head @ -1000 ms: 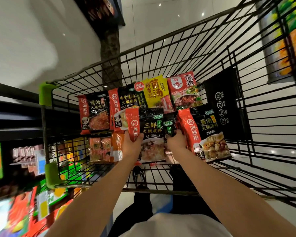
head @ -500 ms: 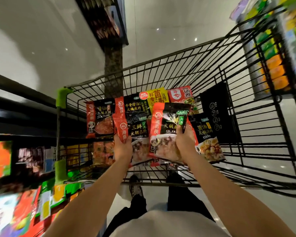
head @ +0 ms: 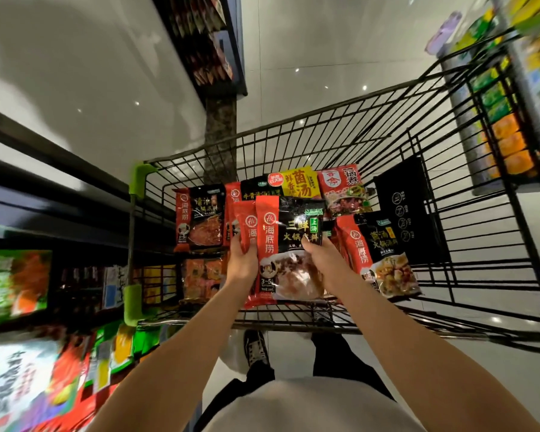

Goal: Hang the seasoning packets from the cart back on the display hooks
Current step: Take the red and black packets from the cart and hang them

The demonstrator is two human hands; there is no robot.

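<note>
Packets are coming up out of the cart now: a second ago our hands were down among them, and since then we have lifted two clear of the pile. Our right hand curls its fingers round the right edge of the big black-and-red packet, which stands upright in front of us above the cart's near end. Our left hand pinches a second, mostly red packet just to the left of the first and partly behind it; how they overlap we cannot tell. The rest remain in the cart: one at the far left, a yellow one and a red one at the far side, another at the right. The view has swung left toward the blurred shelves, so we judge the picking step done and the carry to the hooks next; no hook shows plainly yet.
</note>
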